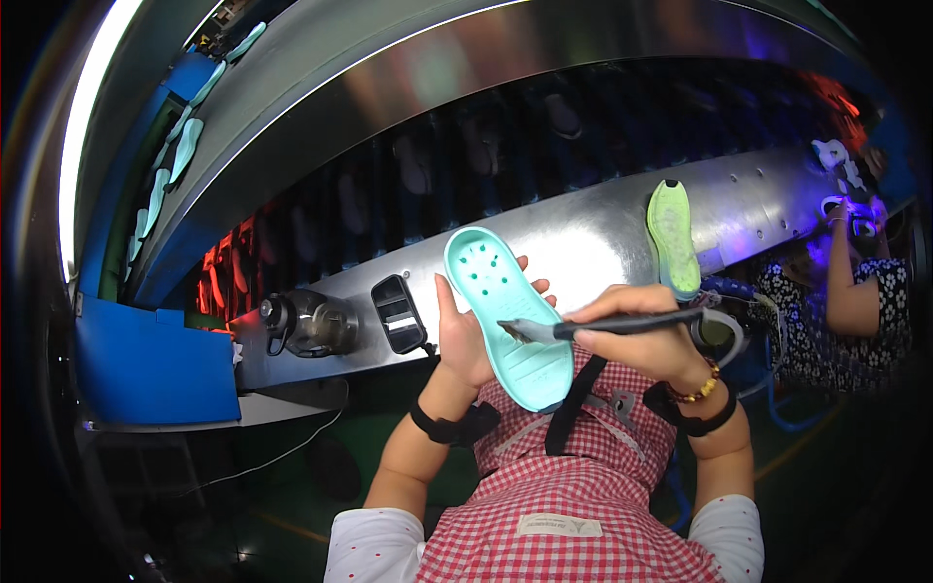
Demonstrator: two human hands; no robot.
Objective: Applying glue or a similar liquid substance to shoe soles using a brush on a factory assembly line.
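Observation:
A mint-green shoe sole (533,374) lies tilted in my left hand (461,342), its hollow side facing up. My fingers hold it from beneath and the thumb rests along its left edge. Small dark-looking holes dot its upper end. In my right hand (637,342) is a brush (622,325) with a black handle and a grey front part, gripped like a pen. Its dark tip is over the middle of the sole; whether it touches the surface I cannot tell.
Beyond my hands runs a metal bench (593,228) with a yellow-green sole (673,233), a black tray (397,313) and a dark bottle (316,323). Behind it, a dark rack carries several soles. More mint soles (185,148) line the left. A co-worker (855,291) sits at right.

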